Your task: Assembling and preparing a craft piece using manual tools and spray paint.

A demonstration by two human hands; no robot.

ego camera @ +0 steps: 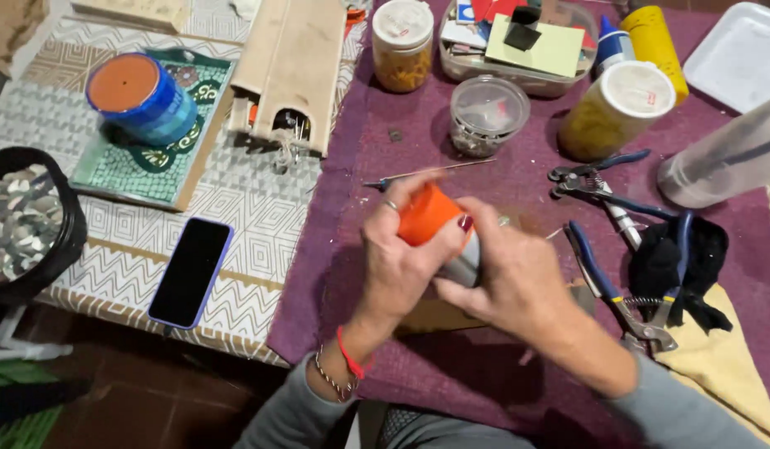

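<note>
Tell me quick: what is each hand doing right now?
Left hand: closed around the orange pot.
Right hand: fingers gripping the same pot's lower, grey part.

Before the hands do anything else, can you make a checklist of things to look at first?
1. Both hands on the orange pot: ok. The left hand and right hand wrap around the orange pot.
2. Pot lifted off the purple cloth: ok.
3. What part of the pot is being worked on: cannot tell, the fingers hide it.
4. Blue-handled pliers within reach: ok, just right of the right hand.
5. Phone safely on the table: not ok, it lies close to the near edge.
6. Thin pointed tool out of the way: ok, it lies behind the hands.
</note>
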